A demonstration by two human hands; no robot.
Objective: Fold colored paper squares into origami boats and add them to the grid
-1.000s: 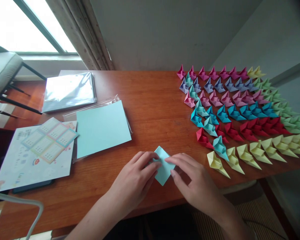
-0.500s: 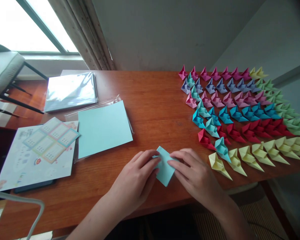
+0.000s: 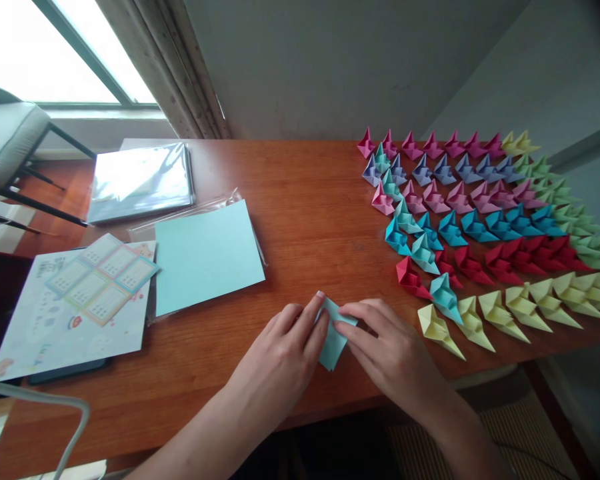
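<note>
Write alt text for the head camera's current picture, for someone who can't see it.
A person's bare left hand and right hand have fingers on a small, folded pale-turquoise paper at a brown wooden table. Rows of pointed, multicoloured folded-paper shapes stand right; a flat pale-turquoise sheet lies left.

No wording legible. Dark lettering and coloured prints on large white rectangular paper sheet (image 3: 55, 327), too small and blurred to read. Smaller paper sheet with six pastel-framed panels (image 3: 103, 279): tiny marks in panels, likewise unreadable.
</note>
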